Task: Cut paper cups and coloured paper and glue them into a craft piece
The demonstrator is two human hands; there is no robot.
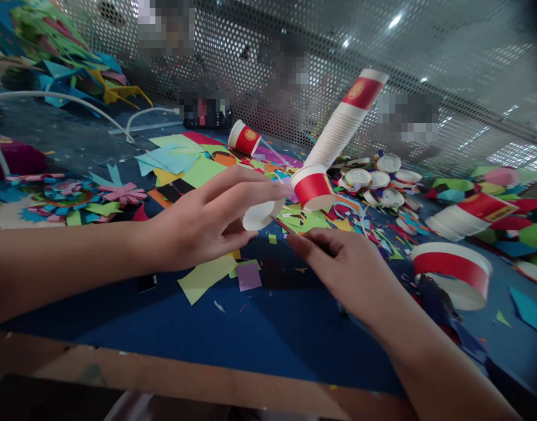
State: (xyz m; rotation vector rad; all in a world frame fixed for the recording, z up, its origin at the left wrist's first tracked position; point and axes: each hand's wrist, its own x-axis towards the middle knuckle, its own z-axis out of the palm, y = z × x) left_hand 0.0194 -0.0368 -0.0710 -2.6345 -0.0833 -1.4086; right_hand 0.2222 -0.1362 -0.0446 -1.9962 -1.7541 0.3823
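Observation:
My left hand [216,216] is closed on a white round cut-off paper cup bottom [260,215], pinched between thumb and fingers. Opposite it, my right hand [334,257] grips a thin, dark, stick-like piece [284,225] whose tip reaches the edge of the cup bottom; its kind is unclear. Just beyond both hands stands a red and white paper cup [313,188], slightly tilted. Behind that cup leans a tall stack of nested paper cups [343,128]. Paper scraps [207,278] lie on the blue table below my left hand.
A cut cup ring [451,263] and a dark tool-like object [441,301] lie right of my right forearm. Several cut cup bottoms [389,178] are heaped farther back. A phone [207,114], white cable [53,93] and perforated metal screen [260,70] are at the back.

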